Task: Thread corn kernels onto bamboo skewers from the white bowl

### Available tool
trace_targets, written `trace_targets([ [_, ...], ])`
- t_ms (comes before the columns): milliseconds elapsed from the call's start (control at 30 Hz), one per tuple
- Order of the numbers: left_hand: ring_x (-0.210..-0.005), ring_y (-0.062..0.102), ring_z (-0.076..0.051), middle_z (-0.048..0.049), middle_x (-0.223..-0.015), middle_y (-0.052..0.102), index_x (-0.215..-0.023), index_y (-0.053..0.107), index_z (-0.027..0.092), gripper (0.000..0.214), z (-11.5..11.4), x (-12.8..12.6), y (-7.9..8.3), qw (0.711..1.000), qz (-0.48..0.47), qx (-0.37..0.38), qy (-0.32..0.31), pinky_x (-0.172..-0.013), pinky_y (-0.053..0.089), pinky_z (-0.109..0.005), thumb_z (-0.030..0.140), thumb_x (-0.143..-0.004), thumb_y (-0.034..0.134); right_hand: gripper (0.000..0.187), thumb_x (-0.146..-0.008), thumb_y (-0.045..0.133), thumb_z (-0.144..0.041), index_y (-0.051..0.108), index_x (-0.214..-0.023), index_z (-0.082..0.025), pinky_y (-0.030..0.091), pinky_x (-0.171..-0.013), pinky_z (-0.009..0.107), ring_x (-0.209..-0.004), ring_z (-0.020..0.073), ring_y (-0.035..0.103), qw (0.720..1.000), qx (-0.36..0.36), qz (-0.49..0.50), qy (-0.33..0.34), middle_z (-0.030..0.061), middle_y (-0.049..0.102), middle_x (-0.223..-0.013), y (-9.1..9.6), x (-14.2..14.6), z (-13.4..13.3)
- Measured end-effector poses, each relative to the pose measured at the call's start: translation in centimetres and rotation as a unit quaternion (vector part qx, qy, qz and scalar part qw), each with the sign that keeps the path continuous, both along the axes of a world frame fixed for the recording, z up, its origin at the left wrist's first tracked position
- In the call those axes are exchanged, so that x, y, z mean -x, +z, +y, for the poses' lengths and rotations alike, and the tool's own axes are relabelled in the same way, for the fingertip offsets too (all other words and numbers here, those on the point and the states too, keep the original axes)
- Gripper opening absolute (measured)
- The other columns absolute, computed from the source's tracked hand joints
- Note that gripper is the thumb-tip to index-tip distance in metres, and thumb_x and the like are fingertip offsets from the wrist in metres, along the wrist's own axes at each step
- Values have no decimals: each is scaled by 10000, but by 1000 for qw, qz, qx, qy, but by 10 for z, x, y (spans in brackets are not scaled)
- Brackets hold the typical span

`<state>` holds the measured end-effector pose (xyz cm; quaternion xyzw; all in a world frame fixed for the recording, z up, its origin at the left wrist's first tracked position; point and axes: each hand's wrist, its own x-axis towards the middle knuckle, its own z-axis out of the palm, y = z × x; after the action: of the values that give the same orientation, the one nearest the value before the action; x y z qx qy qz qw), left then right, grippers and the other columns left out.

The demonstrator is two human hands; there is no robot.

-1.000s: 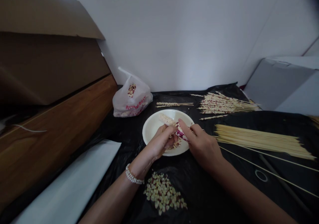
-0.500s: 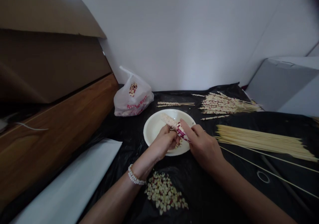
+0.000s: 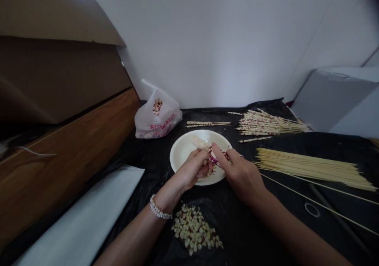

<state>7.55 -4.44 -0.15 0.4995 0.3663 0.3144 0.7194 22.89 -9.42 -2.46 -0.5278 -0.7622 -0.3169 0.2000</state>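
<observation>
A corn cob [image 3: 200,143], pale and bare at its far end with dark red and cream kernels nearer me, is held over a white bowl [image 3: 179,155]. My left hand [image 3: 196,165] wraps round its middle from the left. On the right, my right hand [image 3: 237,167] grips the kernel-covered end, its index finger lying along the cob. Some loose kernels [image 3: 212,171] lie in the bowl, partly hidden by my left hand. Closer to me, a pile of pale and reddish kernels [image 3: 195,228] rests on the black plastic sheet [image 3: 237,230].
Behind the bowl stand a knotted white plastic bag [image 3: 156,120] of kernels and a few kernel-threaded sticks [image 3: 199,123]. To the right lie more threaded sticks [image 3: 260,123], bare thin sticks [image 3: 308,167] and a ring [image 3: 312,209]. A cardboard box [image 3: 59,76] is at left.
My left hand has shifted slightly along the cob towards the kernels, covering more of it. The cob has turned a little, and my right fingers have moved on it.
</observation>
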Motion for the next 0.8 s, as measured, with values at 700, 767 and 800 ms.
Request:
trace_targets([
  [700, -353, 199, -26, 60, -457, 390, -661, 486, 164, 431, 1, -2, 2, 1000, -16, 13, 23, -396, 63, -240, 558, -805, 591, 643, -885, 423, -66, 240, -1499, -123, 450, -471, 272, -604, 184, 586, 996, 22, 82, 29, 70, 623, -840, 0, 0, 1],
  [767, -350, 207, -26, 55, -469, 419, -676, 483, 167, 408, 2, -4, 0, 999, -18, 1, 27, -389, 77, -236, 535, -813, 598, 693, -858, 467, -104, 210, -1502, -112, 501, -524, 301, -682, 213, 613, 987, 50, 145, 41, 99, 624, -925, 0, 1, 1],
  [800, -348, 209, -26, 55, -472, 428, -681, 484, 168, 401, 2, -4, -2, 999, -18, -7, 29, -387, 85, -235, 528, -816, 598, 691, -845, 488, -126, 239, -1489, -117, 523, -559, 319, -733, 229, 624, 980, 70, 178, 46, 116, 619, -977, -1, 1, 1],
])
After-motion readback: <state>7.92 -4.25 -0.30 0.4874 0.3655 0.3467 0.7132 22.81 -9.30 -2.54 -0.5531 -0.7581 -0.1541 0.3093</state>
